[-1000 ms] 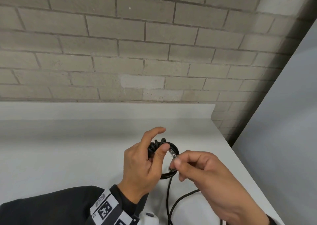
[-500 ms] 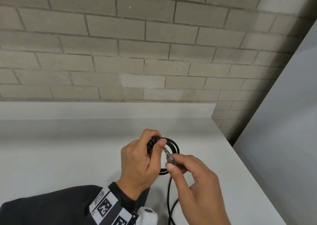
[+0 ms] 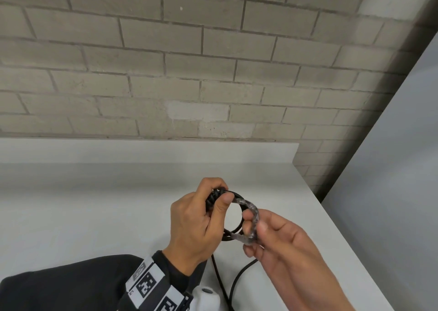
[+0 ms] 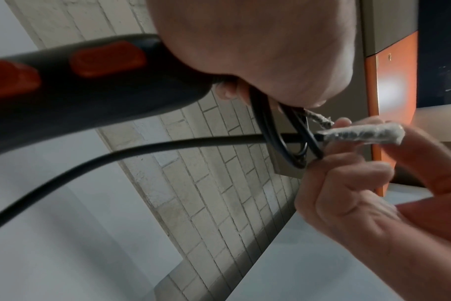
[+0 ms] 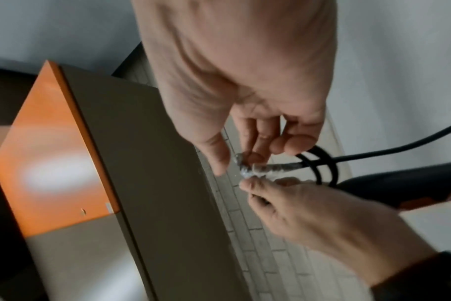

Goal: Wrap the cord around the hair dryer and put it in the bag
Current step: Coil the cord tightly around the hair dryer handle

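My left hand [image 3: 221, 196] grips a small coil of black cord [image 3: 239, 230] above the white table, thumb pressed on the top of the loops. In the left wrist view the black hair dryer handle [image 4: 95, 89] with orange buttons runs into that palm. My right hand [image 3: 253, 220] pinches a stretch of cord wrapped in crinkled clear plastic [image 3: 253, 213] at the coil's right side; the same piece [image 4: 361, 134] [image 5: 255, 170] shows in both wrist views. Loose cord [image 3: 219, 280] hangs down toward me. No bag is in view.
The white table [image 3: 94, 204] ends at a right edge [image 3: 331, 215] beside a grey panel [image 3: 391, 192]. A brick wall [image 3: 189, 73] stands behind. An orange and grey cabinet [image 5: 54, 152] shows in the wrist views.
My left forefinger has curled down onto the coil. My right hand has drawn the plastic-wrapped piece out to the right, along the coil's rim.
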The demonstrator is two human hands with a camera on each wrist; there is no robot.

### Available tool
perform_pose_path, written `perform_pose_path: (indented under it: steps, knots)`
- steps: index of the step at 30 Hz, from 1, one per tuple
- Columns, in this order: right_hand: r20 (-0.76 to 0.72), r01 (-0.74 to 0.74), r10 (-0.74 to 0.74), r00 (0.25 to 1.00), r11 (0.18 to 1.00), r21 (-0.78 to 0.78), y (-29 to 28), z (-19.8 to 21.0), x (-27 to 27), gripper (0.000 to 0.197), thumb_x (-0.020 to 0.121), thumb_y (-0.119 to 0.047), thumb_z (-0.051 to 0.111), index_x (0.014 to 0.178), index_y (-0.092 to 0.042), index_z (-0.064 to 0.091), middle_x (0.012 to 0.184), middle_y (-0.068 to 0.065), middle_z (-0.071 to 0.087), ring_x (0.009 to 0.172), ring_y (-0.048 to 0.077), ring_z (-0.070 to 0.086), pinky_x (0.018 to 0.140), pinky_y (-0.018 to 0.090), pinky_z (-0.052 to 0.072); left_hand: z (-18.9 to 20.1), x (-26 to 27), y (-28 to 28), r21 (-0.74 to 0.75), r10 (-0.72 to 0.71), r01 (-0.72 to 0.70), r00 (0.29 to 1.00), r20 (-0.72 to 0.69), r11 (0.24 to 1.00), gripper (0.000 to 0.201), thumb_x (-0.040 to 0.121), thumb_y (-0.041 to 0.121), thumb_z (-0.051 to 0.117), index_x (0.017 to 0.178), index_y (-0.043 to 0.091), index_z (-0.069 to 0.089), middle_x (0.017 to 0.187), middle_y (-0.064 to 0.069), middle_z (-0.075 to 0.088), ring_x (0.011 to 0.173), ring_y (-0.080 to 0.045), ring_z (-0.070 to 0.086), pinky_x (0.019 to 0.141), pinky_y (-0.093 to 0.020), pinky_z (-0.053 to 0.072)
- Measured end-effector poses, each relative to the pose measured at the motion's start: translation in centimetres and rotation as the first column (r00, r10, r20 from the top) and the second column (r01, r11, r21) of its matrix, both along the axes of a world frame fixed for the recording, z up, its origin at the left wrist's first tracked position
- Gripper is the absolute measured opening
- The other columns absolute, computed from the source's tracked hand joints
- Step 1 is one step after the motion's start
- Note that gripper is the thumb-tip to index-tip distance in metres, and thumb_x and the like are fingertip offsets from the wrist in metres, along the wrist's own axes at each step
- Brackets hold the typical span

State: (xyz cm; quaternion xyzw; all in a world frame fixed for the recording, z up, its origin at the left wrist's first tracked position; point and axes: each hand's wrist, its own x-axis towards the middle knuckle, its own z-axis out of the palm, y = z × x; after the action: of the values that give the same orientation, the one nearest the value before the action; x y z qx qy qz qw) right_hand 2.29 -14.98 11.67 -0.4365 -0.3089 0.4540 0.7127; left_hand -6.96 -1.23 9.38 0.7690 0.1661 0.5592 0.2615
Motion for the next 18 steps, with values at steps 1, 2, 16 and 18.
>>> perform_pose_path:
  steps: [1, 2, 16, 18]
  knots:
    - [0.084, 0.031, -0.032, 0.996, 0.999, 0.01, 0.1, -0.6, -0.3, 0.065, 0.051, -0.045, 0.093, 0.102, -0.01, 0.075, 0.086, 0.008, 0.07, 0.075, 0.015, 0.059, 0.065, 0.023, 0.049, 0.0, 0.0, 0.1, 0.004, 0.004, -0.004, 1.0, -0.002, 1.0, 0.029, 0.101, 0.052, 0.039, 0.095, 0.028, 0.054, 0.052, 0.012, 0.044, 0.044, -0.004, 0.041, 0.042, -0.028, 0.039]
    - [0.182, 0.072, -0.073, 0.981, 0.997, 0.014, 0.2, -1.2, -0.7, 0.066, 0.05, -0.045, 0.094, 0.106, -0.016, 0.074, 0.092, 0.008, 0.073, 0.079, 0.015, 0.061, 0.068, 0.023, 0.051, 0.0, 0.0, 0.1, 0.009, 0.009, -0.009, 1.0, -0.005, 1.0, 0.03, 0.101, 0.052, 0.039, 0.094, 0.028, 0.054, 0.052, 0.011, 0.046, 0.044, -0.005, 0.043, 0.042, -0.028, 0.039]
    - [0.67, 0.358, -0.333, 0.663, 0.928, 0.107, 0.5, -3.4, -2.0, 0.015, 0.074, -0.039, 0.073, 0.088, -0.034, 0.072, 0.09, -0.005, 0.074, 0.083, 0.016, 0.066, 0.077, 0.017, 0.05, -0.1, 0.3, 0.0, 0.045, 0.019, -0.016, 0.998, -0.054, 0.999, 0.034, 0.102, 0.055, 0.035, 0.091, 0.027, 0.051, 0.05, 0.01, 0.046, 0.043, -0.007, 0.044, 0.042, -0.03, 0.038]
    - [0.551, 0.331, -0.32, 0.771, 0.94, 0.083, 0.2, -2.7, -1.6, 0.014, 0.073, -0.032, 0.076, 0.086, -0.029, 0.074, 0.09, 0.002, 0.076, 0.084, 0.016, 0.069, 0.079, 0.02, 0.052, -0.1, 0.2, 0.1, 0.022, 0.017, -0.015, 0.998, -0.052, 1.0, 0.034, 0.101, 0.056, 0.035, 0.091, 0.028, 0.051, 0.05, 0.01, 0.044, 0.044, -0.007, 0.043, 0.042, -0.029, 0.038]
